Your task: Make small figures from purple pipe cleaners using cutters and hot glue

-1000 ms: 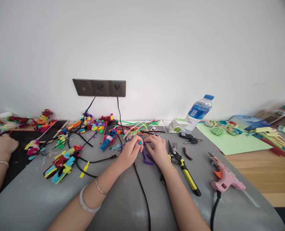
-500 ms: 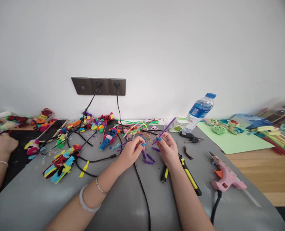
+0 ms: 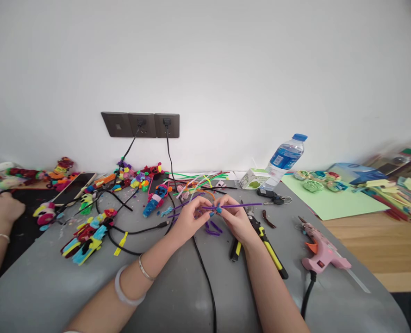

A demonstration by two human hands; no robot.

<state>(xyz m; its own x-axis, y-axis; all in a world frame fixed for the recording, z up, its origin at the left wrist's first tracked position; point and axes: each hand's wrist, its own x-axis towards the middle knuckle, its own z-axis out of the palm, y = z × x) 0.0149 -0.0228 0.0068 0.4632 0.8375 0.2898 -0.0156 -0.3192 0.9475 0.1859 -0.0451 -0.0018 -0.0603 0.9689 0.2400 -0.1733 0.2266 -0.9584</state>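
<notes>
A purple pipe cleaner (image 3: 249, 205) lies nearly level between my two hands, its free end pointing right. My right hand (image 3: 236, 219) pinches it between thumb and fingers. At its left end, the closed fingertips of my left hand (image 3: 189, 217) grip it, almost touching the right ones. Several short purple pipe cleaner pieces (image 3: 213, 229) lie on the grey table (image 3: 177, 286) just below the fingers. Pliers with black and yellow handles (image 3: 273, 253) rest partly behind my right wrist.
A pink glue gun (image 3: 321, 259) lies at the right, near keys (image 3: 278, 200) and a tilted water bottle (image 3: 284, 159). Colourful pipe cleaner figures (image 3: 87, 236) and black cables (image 3: 205, 273) spread leftward. Another person's hand (image 3: 4, 210) is at the far left.
My right hand has brought the purple pipe cleaner left and down, turning it from slanted to nearly level. Its end now meets my left fingertips.
</notes>
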